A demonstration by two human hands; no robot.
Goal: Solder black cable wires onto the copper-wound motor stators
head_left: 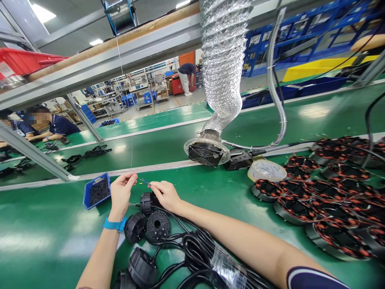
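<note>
My left hand (122, 192), with a blue band at the wrist, is closed in a pinch at the lower end of a thin silvery wire (131, 144) that comes down from a spool (119, 17). Facing it, my right hand (165, 195) pinches thin cable leads (145, 182), one blue, with short ends pointing at my left fingertips. Below both hands lie round black plastic housings (158, 225) with coiled black cables (198, 245), partly bound in clear wrap. Left of my left hand sits a blue bin (88, 196) of small black pieces.
A fan hood (207, 151) on a silver duct (224, 60) stands ahead. Wound copper coil rings (303, 206) cover the right side beside a round translucent container (267, 171). A metal frame crosses overhead. Other people (61, 123) sit at the far left.
</note>
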